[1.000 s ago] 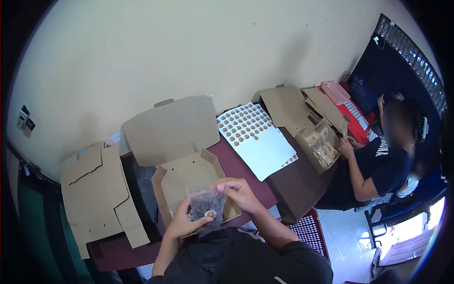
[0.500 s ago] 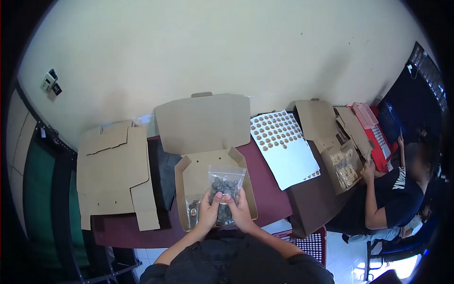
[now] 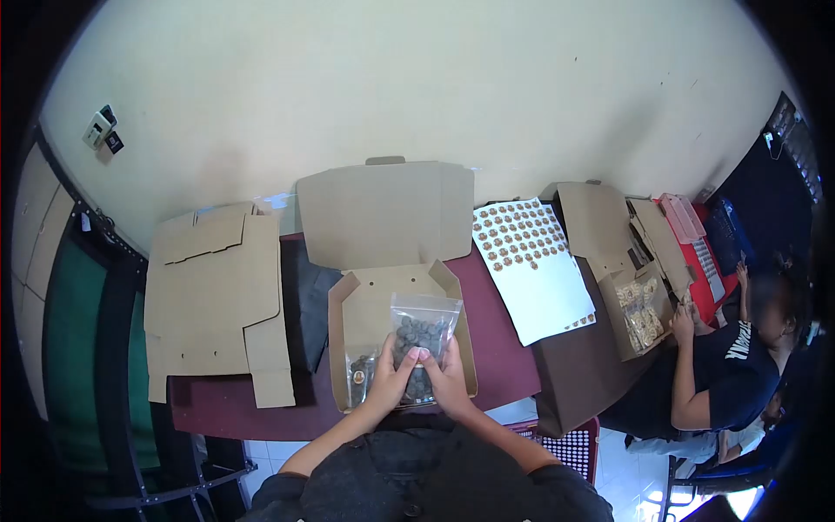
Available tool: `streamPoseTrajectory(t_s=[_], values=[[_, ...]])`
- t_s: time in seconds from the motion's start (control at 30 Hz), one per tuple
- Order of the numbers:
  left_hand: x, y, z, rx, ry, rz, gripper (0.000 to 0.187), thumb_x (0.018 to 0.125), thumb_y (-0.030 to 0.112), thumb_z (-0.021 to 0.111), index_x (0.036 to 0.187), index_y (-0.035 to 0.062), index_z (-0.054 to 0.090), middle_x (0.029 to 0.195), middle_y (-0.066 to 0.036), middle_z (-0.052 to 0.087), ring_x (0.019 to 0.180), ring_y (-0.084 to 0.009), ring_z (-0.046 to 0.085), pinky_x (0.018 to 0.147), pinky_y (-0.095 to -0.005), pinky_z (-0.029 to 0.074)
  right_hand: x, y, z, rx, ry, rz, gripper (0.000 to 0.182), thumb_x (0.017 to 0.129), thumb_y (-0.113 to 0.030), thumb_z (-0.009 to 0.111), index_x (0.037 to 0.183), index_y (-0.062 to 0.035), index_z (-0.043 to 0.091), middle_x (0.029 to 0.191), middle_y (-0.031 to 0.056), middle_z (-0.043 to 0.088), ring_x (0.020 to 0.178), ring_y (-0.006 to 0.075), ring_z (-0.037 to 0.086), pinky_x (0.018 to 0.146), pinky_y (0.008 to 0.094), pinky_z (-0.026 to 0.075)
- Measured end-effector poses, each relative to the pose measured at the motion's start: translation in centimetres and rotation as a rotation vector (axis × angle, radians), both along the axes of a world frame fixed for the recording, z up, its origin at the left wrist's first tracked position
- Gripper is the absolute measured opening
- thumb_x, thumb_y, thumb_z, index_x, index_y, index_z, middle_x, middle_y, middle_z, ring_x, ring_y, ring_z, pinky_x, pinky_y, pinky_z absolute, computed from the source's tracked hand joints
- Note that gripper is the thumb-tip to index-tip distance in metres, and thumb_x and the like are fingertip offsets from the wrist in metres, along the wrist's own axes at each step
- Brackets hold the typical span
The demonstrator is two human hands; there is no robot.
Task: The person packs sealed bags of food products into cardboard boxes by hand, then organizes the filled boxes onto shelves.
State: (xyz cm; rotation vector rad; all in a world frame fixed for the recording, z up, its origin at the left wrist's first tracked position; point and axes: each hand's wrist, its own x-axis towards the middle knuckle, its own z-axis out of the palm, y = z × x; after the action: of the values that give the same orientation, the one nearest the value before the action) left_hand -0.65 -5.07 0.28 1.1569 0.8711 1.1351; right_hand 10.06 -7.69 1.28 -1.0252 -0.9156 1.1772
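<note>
A clear zip bag (image 3: 423,332) of dark, roundish pieces stands upright between my two hands, over the open cardboard box (image 3: 355,300). My left hand (image 3: 389,379) grips the bag's left side, and my right hand (image 3: 447,383) grips its right side. Both thumbs meet on the front of the bag, low down, and cover the spot where a round sticker sits. Inside the box, at the left, lies another clear bag (image 3: 359,383) of dark pieces with a round sticker on it. The box's lid (image 3: 387,213) leans back toward the wall.
Flattened cardboard boxes (image 3: 213,300) lie at the left of the maroon-covered table (image 3: 504,365). On the right is a sheet of round stickers (image 3: 544,296), part of it bare. Further right, a person (image 3: 722,374) works beside an open box (image 3: 613,300) holding bags of pale pieces.
My thumbs have shifted together over the sticker, which showed between them before. The bag stays in both hands. The whole view has moved slightly.
</note>
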Motion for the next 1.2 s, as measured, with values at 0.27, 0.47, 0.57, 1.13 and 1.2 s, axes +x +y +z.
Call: streamPoseTrajectory(t_s=[0.27, 0.47, 0.57, 1.13, 1.2], values=[[0.0, -0.4, 0.6, 0.003, 0.030, 0.039, 0.037, 0.093, 0.029, 0.050, 0.114, -0.0013, 0.044, 0.102, -0.009, 0.055, 0.097, -0.0151, 0.051, 0.089, -0.0287, 0.038, 0.2, -0.4, -0.3, -0.060, 0.077, 0.030, 0.043, 0.094, -0.017, 0.045, 0.131, -0.0011, 0.029, 0.121, 0.0084, 0.046, 0.111, 0.0142, 0.044, 0.096, 0.0298, 0.034], [-0.6, 0.1, 0.0, -0.147, -0.119, 0.013, 0.049, 0.092, 0.027, 0.051, 0.128, -0.0024, 0.035, 0.119, -0.013, 0.048, 0.111, -0.0173, 0.044, 0.095, -0.0294, 0.035, 1.7, 0.6, -2.7, -0.171, 0.300, 0.050, 0.041, 0.093, -0.014, 0.046, 0.129, -0.0014, 0.033, 0.120, 0.0083, 0.048, 0.110, 0.0142, 0.046, 0.095, 0.0299, 0.035], [-1.0, -0.3, 0.8, -0.040, 0.128, -0.208, 0.075, 0.084, 0.017, 0.060, 0.138, -0.0033, 0.012, 0.129, -0.017, 0.038, 0.121, -0.0227, 0.037, 0.101, -0.0331, 0.028, 2.6, 0.8, -0.3, -0.143, 0.201, 0.145, 0.037, 0.091, -0.017, 0.052, 0.123, -0.0014, 0.041, 0.115, 0.0068, 0.050, 0.105, 0.0127, 0.048, 0.091, 0.0284, 0.038], [-1.0, -1.1, 0.6, 0.009, 0.325, -0.361, 0.075, 0.080, 0.019, 0.065, 0.135, -0.0021, 0.018, 0.128, -0.020, 0.039, 0.121, -0.0252, 0.037, 0.101, -0.0338, 0.029, 4.6, 0.9, -0.3, -0.176, 0.162, 0.108, 0.031, 0.091, -0.016, 0.051, 0.118, -0.0008, 0.045, 0.111, 0.0055, 0.055, 0.106, 0.0140, 0.050, 0.092, 0.0301, 0.039], [-1.2, -1.0, 0.4, 0.007, 0.312, -0.384, 0.078, 0.078, 0.019, 0.067, 0.136, -0.0021, 0.019, 0.129, -0.019, 0.037, 0.123, -0.0248, 0.035, 0.102, -0.0335, 0.027, 5.3, 1.2, -1.9, -0.208, 0.175, 0.062, 0.029, 0.091, -0.015, 0.051, 0.116, -0.0005, 0.048, 0.111, 0.0070, 0.056, 0.104, 0.0150, 0.052, 0.092, 0.0305, 0.040]])
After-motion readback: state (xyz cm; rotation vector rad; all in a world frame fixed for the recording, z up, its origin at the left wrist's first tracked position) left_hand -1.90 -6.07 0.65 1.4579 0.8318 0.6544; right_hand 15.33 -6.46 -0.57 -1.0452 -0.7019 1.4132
